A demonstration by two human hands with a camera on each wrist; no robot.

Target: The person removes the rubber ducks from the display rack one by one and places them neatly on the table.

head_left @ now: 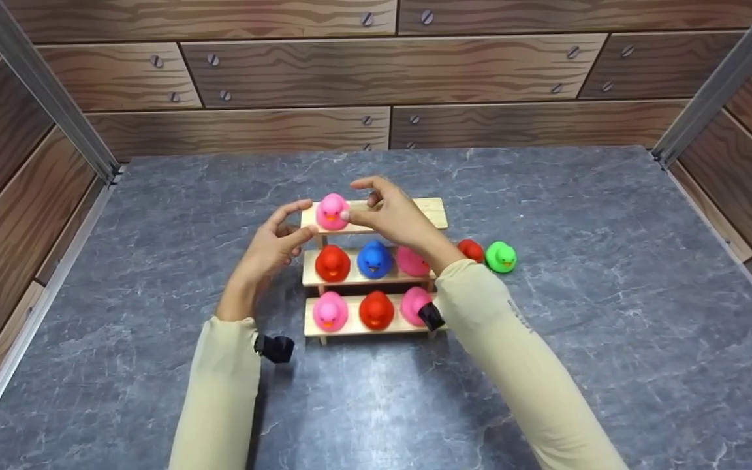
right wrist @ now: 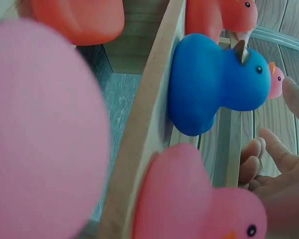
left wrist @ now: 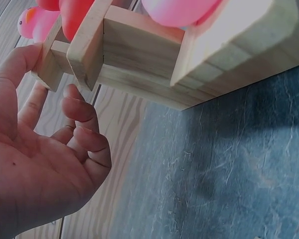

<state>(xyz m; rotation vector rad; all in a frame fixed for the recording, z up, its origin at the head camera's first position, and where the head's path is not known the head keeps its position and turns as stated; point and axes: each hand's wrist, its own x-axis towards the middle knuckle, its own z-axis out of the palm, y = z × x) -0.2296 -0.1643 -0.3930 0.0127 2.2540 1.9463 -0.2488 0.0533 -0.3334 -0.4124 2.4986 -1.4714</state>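
A pink rubber duck (head_left: 331, 212) sits upright at the left end of the top shelf of a three-step wooden stand (head_left: 428, 212). My left hand (head_left: 270, 248) holds the left end of that top shelf between thumb and forefinger; its other fingers curl loosely below, as the left wrist view shows. Beside the duck, my right hand (head_left: 397, 219) has thumb and forefinger spread apart, the thumb tip by the duck's right side. Whether the thumb touches the duck I cannot tell. On the middle shelf stand a red duck (head_left: 332, 264), a blue duck (right wrist: 197, 84) and a pink duck (right wrist: 174, 194).
The bottom shelf carries a pink duck (head_left: 330, 311), a red duck (head_left: 376, 310) and another pink duck (head_left: 413, 305), partly covered by the right wrist's camera. Right of the stand, a red duck (head_left: 470, 250) and a green duck (head_left: 501, 257) rest on the grey marbled table (head_left: 611, 294).
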